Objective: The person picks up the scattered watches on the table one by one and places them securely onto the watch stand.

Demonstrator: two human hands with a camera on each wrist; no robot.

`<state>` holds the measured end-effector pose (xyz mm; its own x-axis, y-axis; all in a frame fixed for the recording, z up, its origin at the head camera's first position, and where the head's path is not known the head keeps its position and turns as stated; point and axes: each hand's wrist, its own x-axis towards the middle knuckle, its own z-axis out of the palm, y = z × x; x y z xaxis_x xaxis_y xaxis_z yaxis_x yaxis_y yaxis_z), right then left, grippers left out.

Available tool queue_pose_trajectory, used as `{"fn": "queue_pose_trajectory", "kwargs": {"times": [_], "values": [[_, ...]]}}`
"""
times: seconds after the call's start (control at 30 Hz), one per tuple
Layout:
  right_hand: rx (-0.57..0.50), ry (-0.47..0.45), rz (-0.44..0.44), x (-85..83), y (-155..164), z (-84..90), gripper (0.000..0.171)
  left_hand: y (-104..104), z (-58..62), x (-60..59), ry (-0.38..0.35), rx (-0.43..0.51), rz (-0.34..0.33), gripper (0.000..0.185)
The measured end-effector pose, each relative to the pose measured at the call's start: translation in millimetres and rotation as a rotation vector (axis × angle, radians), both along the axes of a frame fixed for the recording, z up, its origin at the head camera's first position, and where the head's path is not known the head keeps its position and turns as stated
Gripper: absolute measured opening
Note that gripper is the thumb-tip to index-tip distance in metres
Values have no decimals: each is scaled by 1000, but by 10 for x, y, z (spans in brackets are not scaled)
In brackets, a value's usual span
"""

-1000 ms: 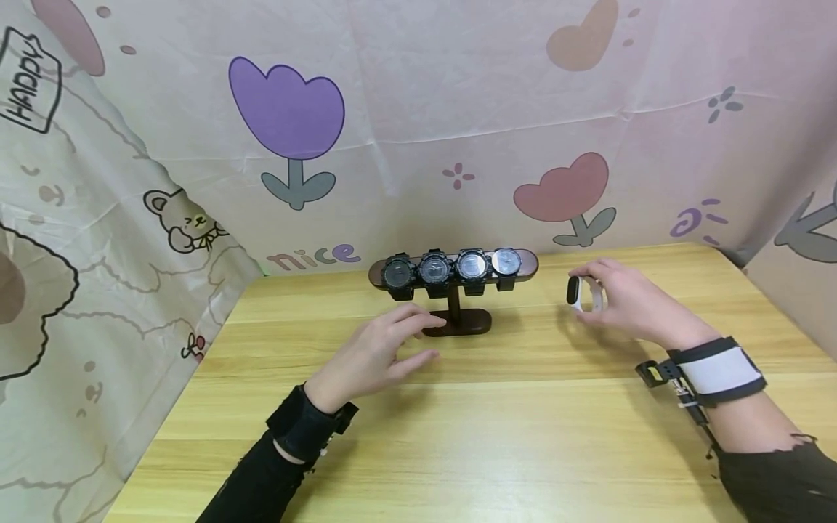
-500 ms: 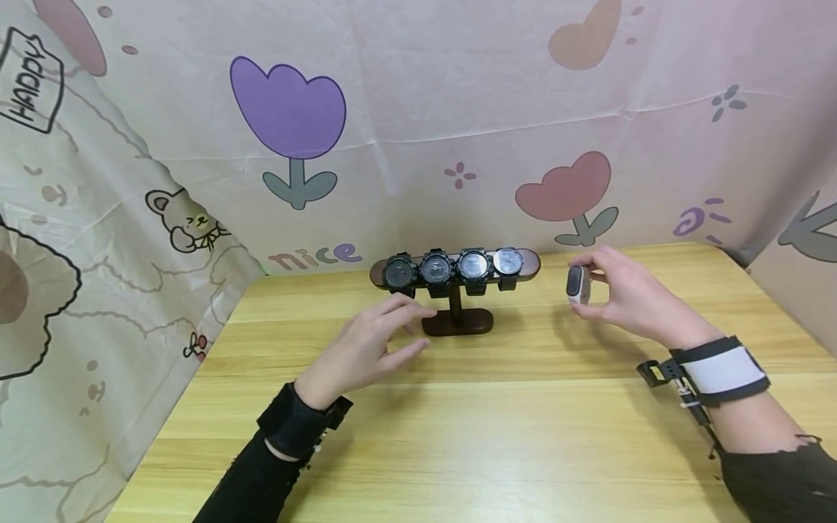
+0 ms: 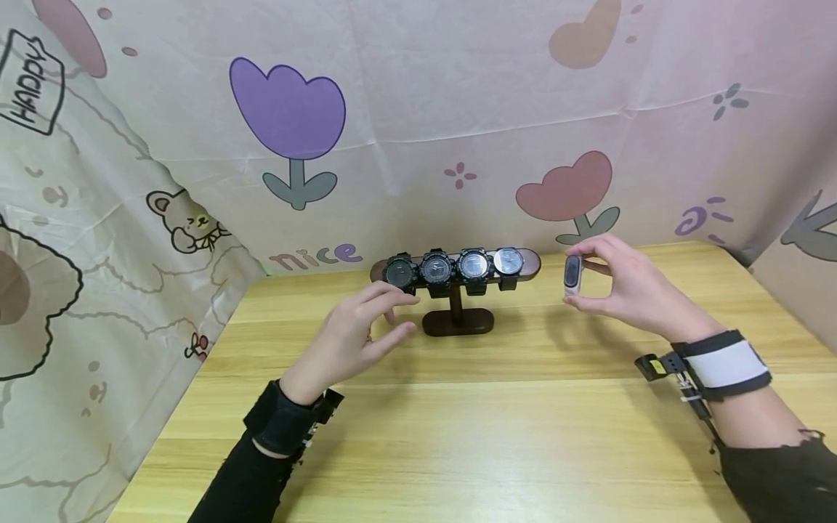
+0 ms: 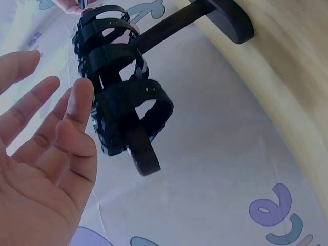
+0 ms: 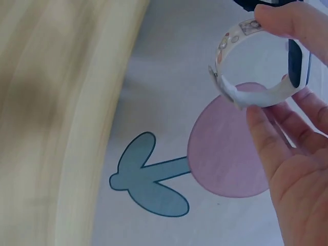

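The wooden surface (image 3: 497,436) carries a dark watch stand (image 3: 456,309) at its far centre; four black watches (image 3: 451,267) sit along the stand's bar; the left hand (image 3: 356,338) hovers just near-left of the stand, fingers spread and relaxed, holding nothing; the right hand (image 3: 628,287) pinches a white smart band (image 3: 572,274) above the surface, just right of the bar's right end.
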<state>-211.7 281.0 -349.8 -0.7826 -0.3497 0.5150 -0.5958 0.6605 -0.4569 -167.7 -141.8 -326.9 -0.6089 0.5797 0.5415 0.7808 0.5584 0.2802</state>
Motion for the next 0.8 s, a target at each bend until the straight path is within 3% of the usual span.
{"fn": "queue_pose_trajectory", "kwargs": {"times": [0.5,0.8], "values": [[3,-5,63,-46,-105,102,68,-269,108,-131,24,149,114,28],[53,26,53,-82,-171,155,68,-329,86,-168,14,147,157,27]]}}
